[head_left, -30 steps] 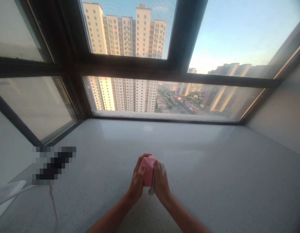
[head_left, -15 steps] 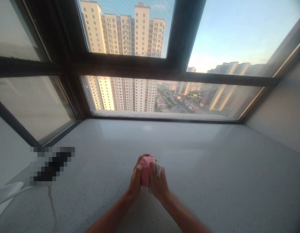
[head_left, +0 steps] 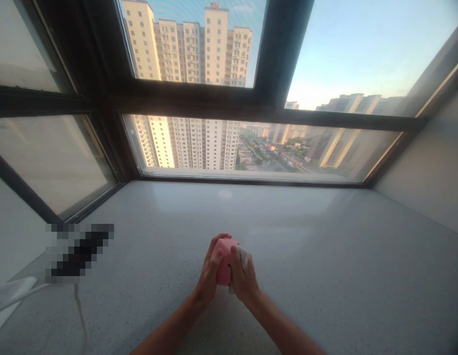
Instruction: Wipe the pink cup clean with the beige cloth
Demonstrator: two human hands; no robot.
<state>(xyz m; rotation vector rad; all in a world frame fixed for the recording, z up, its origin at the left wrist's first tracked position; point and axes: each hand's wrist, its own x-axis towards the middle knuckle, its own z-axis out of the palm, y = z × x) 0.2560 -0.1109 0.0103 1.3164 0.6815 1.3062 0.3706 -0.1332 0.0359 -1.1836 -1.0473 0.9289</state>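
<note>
**Change:** The right hand [head_left: 244, 275] is shifted slightly toward the right of the frame, and the white cloth [head_left: 243, 257] is seen a little further right, beside the pink block [head_left: 225, 261].

**Pink block:** It is held low at centre, over the stone window sill [head_left: 325, 246]. Its long axis stands roughly upright in the frame, pointing toward the window. Whether it touches the sill cannot be told.

**Left hand:** The left hand [head_left: 209, 270] is wrapped around the block's left side, with the fingers curled and held close together.

**Right hand:** The fingers are bent and held close together, pressing the cloth against the block's right side.

**Hidden:** Much of the block is covered by both hands, so its full shape and what it is cannot be made out. Most of the cloth is hidden too.

**Lower left:** A pixelated dark patch [head_left: 79, 254] obscures an item on the sill, and a thin white cord [head_left: 80, 308] runs below it.

**Upper frame:** Tower blocks [head_left: 188, 49] are seen through the dark window frame [head_left: 273, 116].
</note>
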